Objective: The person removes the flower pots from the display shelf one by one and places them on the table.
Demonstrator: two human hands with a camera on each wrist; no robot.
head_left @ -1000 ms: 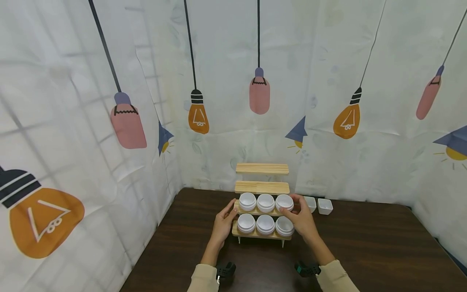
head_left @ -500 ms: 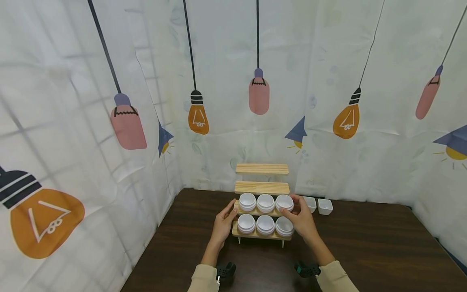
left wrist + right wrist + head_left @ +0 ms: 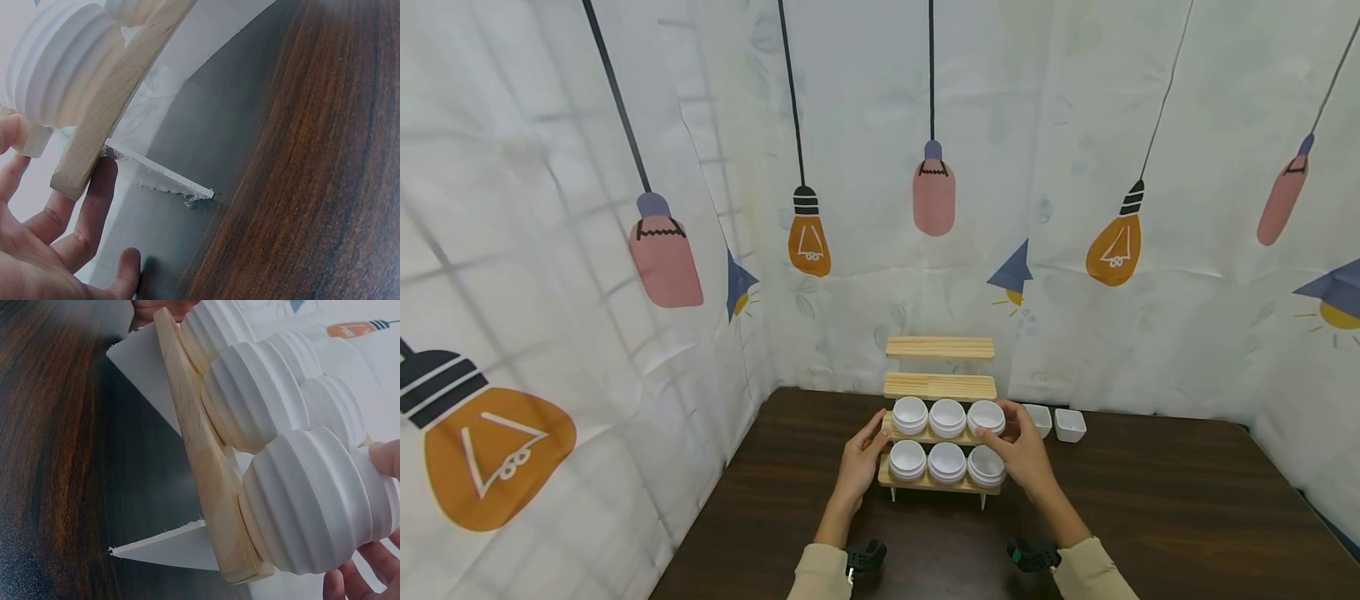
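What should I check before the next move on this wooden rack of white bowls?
1. Left hand touches the wooden rack's left end: ok.
2. Right hand at the right-end bowl of the second tier: ok.
3. Six round bowls seated on the two lower tiers: ok.
4. Two upper tiers bare: ok.
5. Two square dishes apart from the rack: ok.
6. Grip firmness: cannot tell.

Wooden tiered rack [image 3: 939, 387] upright at 12 o'clock on surface — six white ribbed bowls [image 3: 947, 417] fill its two lowest steps.
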